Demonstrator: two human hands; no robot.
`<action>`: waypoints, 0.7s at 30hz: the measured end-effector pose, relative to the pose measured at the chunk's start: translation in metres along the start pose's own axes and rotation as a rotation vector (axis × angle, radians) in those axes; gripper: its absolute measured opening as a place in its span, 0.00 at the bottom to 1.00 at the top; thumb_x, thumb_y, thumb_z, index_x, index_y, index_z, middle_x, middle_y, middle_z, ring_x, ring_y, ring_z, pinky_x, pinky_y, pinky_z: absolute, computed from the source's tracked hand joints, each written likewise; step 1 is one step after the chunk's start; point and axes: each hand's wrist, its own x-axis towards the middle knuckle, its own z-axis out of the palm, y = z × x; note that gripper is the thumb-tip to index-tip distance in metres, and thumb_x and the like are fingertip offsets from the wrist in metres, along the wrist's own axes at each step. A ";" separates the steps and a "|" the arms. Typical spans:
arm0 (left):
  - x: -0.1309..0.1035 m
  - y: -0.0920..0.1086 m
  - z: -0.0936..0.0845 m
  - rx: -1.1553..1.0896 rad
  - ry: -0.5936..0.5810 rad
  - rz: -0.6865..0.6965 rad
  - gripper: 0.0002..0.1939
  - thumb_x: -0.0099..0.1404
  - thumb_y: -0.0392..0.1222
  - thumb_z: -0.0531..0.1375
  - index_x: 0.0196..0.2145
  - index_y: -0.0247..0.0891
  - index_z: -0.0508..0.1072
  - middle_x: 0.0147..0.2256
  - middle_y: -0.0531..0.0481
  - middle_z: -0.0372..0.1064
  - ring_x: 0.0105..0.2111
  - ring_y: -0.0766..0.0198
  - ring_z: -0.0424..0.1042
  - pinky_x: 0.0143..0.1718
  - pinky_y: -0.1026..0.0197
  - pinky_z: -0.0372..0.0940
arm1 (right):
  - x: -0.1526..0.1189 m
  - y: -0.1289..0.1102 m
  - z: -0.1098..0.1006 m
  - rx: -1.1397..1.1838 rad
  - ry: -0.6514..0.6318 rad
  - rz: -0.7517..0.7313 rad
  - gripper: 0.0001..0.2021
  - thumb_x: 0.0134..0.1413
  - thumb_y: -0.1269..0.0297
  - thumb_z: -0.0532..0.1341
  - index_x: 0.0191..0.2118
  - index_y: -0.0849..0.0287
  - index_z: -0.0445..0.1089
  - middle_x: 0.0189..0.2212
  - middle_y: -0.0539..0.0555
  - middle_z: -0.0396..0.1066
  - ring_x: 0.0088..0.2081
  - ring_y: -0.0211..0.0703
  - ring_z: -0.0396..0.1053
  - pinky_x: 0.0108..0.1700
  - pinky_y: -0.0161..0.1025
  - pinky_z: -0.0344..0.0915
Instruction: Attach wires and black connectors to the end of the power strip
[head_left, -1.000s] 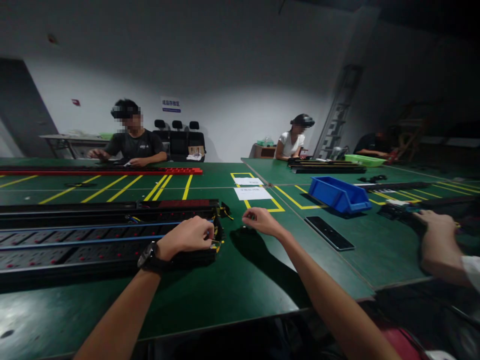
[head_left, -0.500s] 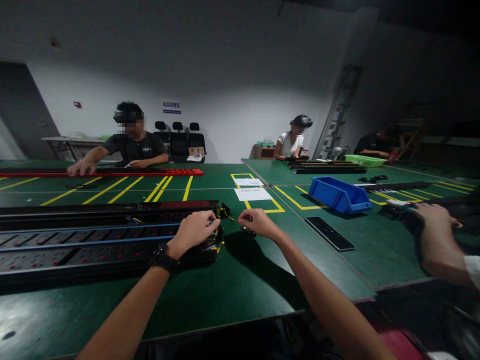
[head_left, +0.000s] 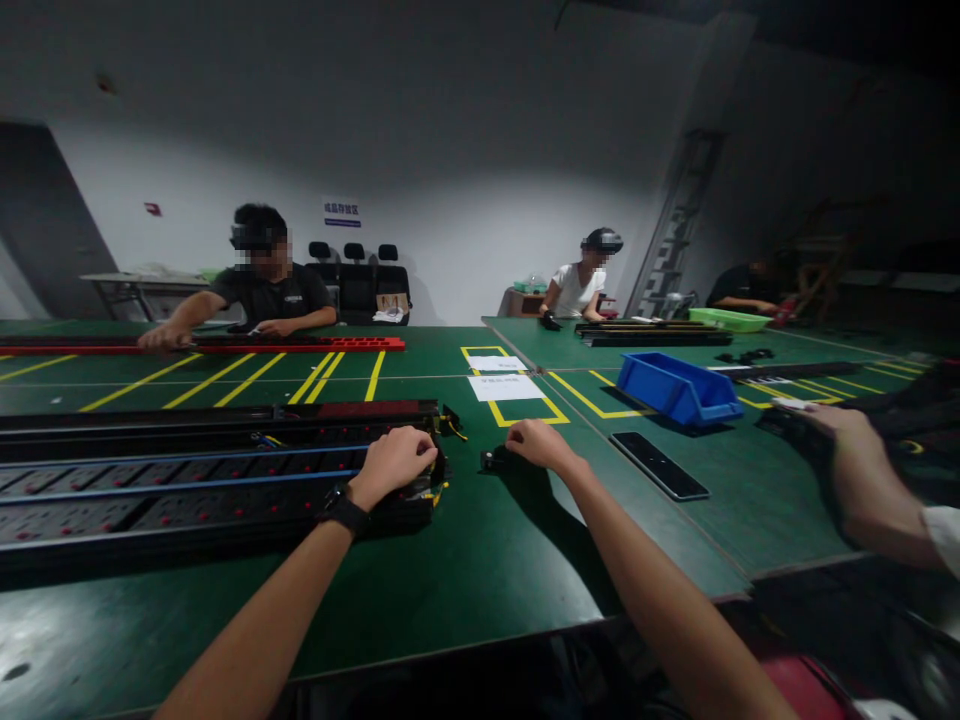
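My left hand, with a black watch on its wrist, is curled at the right end of a long black power strip with red-dotted sockets and blue wires along it. Its fingertips are partly hidden, and what they hold at the strip's end does not show. Yellow wire ends stick out just beneath them. To the right, my right hand is pinched low over the green table; anything between its fingertips is too small to make out. A small black part lies just left of it.
A blue bin and a phone lie to the right. Paper labels lie beyond my hands. A neighbour's hand works at far right. Across the table, a person handles a red strip.
My right hand has moved right, away from the strip's end, uncovering the small black part. My left hand has shifted only slightly. The person opposite has lowered a hand onto the red strip.
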 end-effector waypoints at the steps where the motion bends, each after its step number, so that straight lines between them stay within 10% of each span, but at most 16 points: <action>1: 0.000 0.000 0.000 0.003 0.004 0.004 0.17 0.69 0.52 0.54 0.40 0.46 0.81 0.45 0.46 0.78 0.42 0.54 0.76 0.42 0.57 0.68 | 0.000 0.000 0.000 0.003 0.002 -0.002 0.05 0.56 0.68 0.64 0.32 0.59 0.78 0.31 0.57 0.78 0.32 0.44 0.71 0.31 0.36 0.55; 21: -0.012 0.014 0.011 0.029 0.069 -0.015 0.18 0.65 0.54 0.55 0.41 0.40 0.77 0.38 0.43 0.78 0.40 0.53 0.76 0.35 0.58 0.64 | -0.001 -0.019 0.000 0.089 0.173 -0.044 0.09 0.60 0.67 0.61 0.44 0.60 0.77 0.38 0.58 0.77 0.39 0.45 0.72 0.40 0.36 0.62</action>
